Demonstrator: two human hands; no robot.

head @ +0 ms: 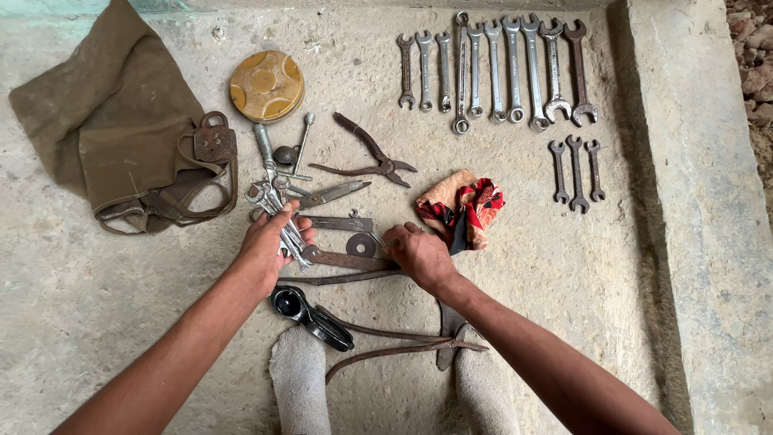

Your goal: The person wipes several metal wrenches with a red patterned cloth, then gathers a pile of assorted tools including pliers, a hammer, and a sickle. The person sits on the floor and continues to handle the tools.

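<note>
My left hand (270, 246) grips a bunch of small silver spanners (274, 211) over a pile of rusty tools (338, 234) on the concrete floor. My right hand (417, 254) rests on the same pile, its fingers closed around a thin metal piece near a rusty flat bar (350, 260); what exactly it pinches is hard to tell. Rusty pliers (370, 157) lie just beyond the pile. A red patterned cloth (460, 205) is right beside my right hand.
A row of several silver spanners (491, 68) lies at the top, three small dark ones (576, 171) below it. A khaki bag (121, 129) with a padlock (214, 141), a round yellow tin (266, 85), and long tongs (386, 342) by my socked feet (299, 379). A concrete ledge (692, 201) runs on the right.
</note>
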